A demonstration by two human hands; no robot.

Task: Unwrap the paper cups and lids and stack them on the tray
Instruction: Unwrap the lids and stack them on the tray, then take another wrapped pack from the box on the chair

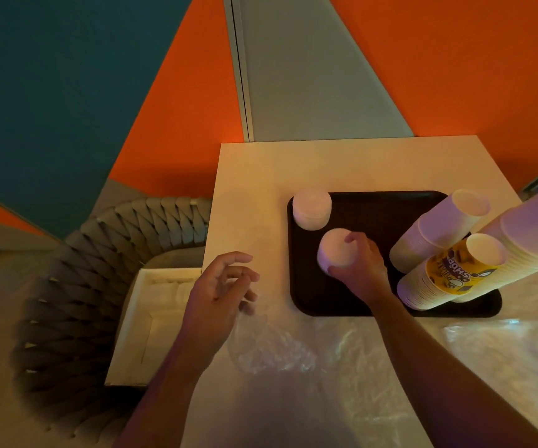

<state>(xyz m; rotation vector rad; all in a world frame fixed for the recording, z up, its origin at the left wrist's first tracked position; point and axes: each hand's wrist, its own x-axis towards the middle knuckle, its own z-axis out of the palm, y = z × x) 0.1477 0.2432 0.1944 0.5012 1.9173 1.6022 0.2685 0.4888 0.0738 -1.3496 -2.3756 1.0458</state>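
A black tray (368,215) lies on the white table (254,176). My right hand (361,268) is shut on a stack of white lids (334,250) standing on the tray's left part. A second lid stack (311,208) stands at the tray's far left corner. Three tall stacks of paper cups rise from the tray's right side: a plain one (435,231), one with a yellow printed cup on top (448,273), and a very tall one (532,227). My left hand (219,295) hovers open over the table's left edge, above crumpled clear plastic wrap (271,344).
More clear plastic wrap (474,344) covers the near part of the table. A woven grey chair (99,253) stands to the left, with a white box (145,318) on its seat. An orange and teal wall rises behind the table.
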